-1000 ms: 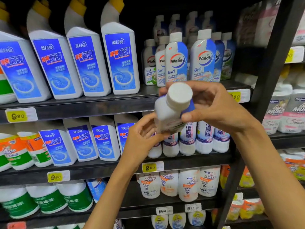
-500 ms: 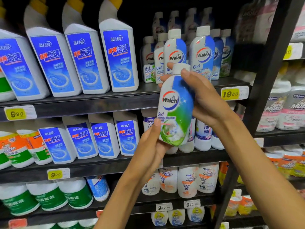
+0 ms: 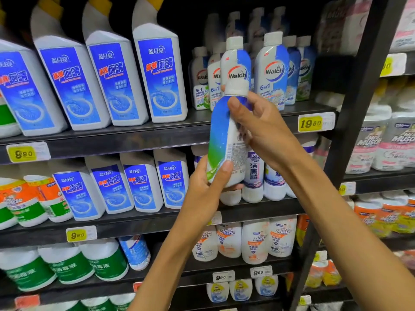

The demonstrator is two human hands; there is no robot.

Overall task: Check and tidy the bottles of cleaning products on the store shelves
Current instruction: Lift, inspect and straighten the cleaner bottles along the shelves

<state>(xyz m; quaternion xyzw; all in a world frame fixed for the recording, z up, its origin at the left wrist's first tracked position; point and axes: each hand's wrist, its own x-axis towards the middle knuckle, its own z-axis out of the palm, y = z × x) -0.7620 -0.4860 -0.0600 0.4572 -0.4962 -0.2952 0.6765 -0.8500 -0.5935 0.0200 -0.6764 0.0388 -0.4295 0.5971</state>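
Note:
I hold a white, blue and green Walch bottle [image 3: 224, 140] upright in front of the shelves, its printed back panel turned toward me. My left hand [image 3: 205, 187] grips its base from the left. My right hand [image 3: 260, 126] wraps the upper body just under the white cap. Behind it, a row of Walch bottles [image 3: 271, 70] stands on the upper shelf [image 3: 134, 138].
Tall blue-label toilet cleaner bottles [image 3: 157, 77] fill the upper shelf's left side, with more on the middle shelf [image 3: 139, 187]. Small white bottles [image 3: 253, 176] stand behind my hands. A black upright post [image 3: 359, 97] divides off the Mr Muscle packs [image 3: 390, 140] at right.
The bottle went from tilted with its cap toward me to upright, then turned so the front Walch label faces away and the back text shows. Both hands kept hold.

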